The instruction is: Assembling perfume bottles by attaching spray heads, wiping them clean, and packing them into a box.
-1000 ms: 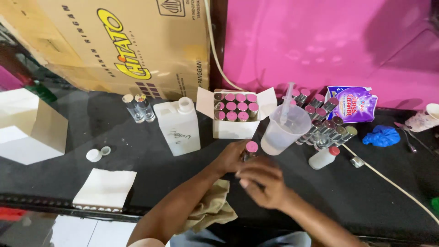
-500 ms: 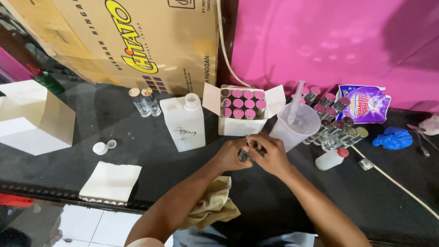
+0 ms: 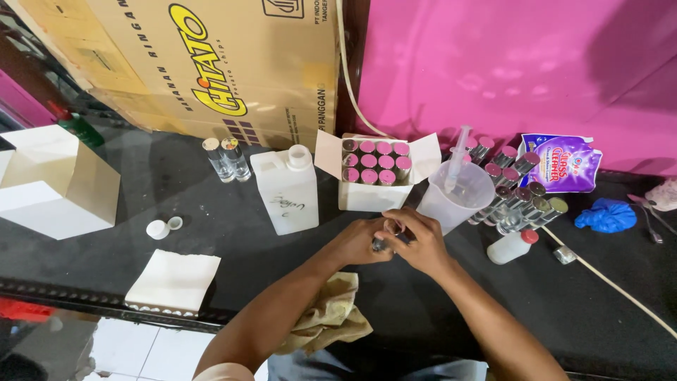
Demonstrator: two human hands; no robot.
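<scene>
While both hands (image 3: 396,240) clasp small vial (image 3: 381,245), vial's axis unclear.

small vial (image 3: 381,244) between both grips

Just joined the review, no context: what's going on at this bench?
A person works at a black table, both hands together over a small bottle. The left hand holds it while the right hand closes over its top; the cap is hidden. Right behind the hands stand an open white box of pink-capped bottles and a clear measuring jug with a syringe in it. A white plastic canister stands to the left, loose bottles to the right.
</scene>
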